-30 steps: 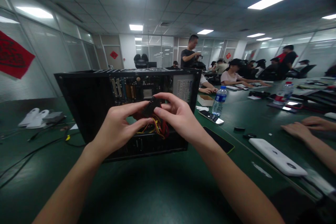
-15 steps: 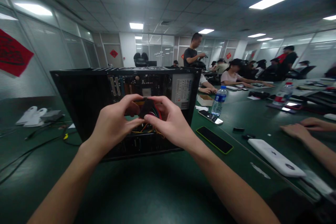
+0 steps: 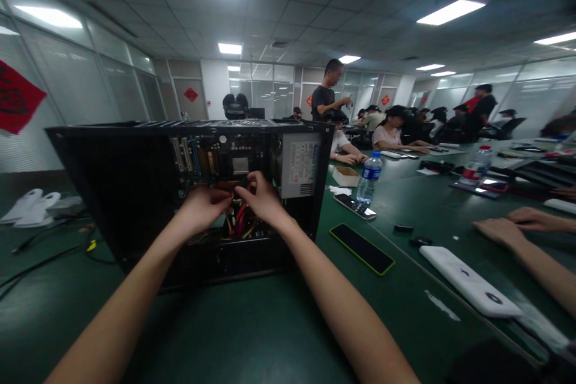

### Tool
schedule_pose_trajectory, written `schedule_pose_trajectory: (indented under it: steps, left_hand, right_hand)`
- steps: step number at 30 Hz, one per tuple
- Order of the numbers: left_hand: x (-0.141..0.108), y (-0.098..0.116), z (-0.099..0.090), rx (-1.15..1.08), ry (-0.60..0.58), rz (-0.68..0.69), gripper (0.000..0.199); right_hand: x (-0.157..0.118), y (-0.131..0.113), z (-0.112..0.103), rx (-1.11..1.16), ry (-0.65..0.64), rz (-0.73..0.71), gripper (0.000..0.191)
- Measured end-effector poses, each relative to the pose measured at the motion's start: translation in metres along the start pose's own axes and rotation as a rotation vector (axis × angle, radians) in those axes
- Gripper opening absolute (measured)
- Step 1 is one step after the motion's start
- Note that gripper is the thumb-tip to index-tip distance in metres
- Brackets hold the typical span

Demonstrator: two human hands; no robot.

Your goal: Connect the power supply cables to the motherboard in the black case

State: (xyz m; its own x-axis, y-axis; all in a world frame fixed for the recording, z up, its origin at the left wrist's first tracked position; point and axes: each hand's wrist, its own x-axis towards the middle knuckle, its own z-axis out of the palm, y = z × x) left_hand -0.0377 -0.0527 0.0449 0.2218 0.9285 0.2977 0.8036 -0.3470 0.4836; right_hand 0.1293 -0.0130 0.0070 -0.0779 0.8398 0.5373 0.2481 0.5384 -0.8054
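An open black computer case (image 3: 180,127) stands on the green table with its inside facing me. Both my hands reach into it. My left hand (image 3: 202,207) is closed, its fingertips pinched near the cables; what they hold, if anything, is hidden. Between the thumb and index finger of my right hand (image 3: 264,201) is a small black piece (image 3: 243,182), mostly covered. Red and yellow cables (image 3: 239,219) hang just below the fingers. Behind them are the motherboard (image 3: 256,145) and, at the right, the silver power supply (image 3: 300,165) with its label.
Right of the case lie a green-edged phone (image 3: 362,249), another phone (image 3: 355,206), a water bottle (image 3: 369,177), an open box (image 3: 345,177) and a white power bank (image 3: 470,281). A neighbour's hands (image 3: 504,228) rest farther right. Black cables (image 3: 42,265) run at the left.
Both hands have gone deeper into the case, and the black piece, held up between them before, is now lower and mostly hidden. The view has shifted slightly.
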Motion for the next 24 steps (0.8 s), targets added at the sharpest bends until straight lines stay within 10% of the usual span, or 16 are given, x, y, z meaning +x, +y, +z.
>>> schedule_pose_trajectory:
  steps: [7,24]
  left_hand:
    - [0.012,-0.019,0.032,0.268,-0.053,-0.108,0.036]
    - [0.001,-0.007,0.033,0.323,-0.043,-0.064,0.032]
  right_hand:
    - [-0.003,0.034,-0.009,-0.277,-0.038,0.107,0.024]
    - [-0.007,0.041,-0.008,-0.221,-0.004,0.138,0.029]
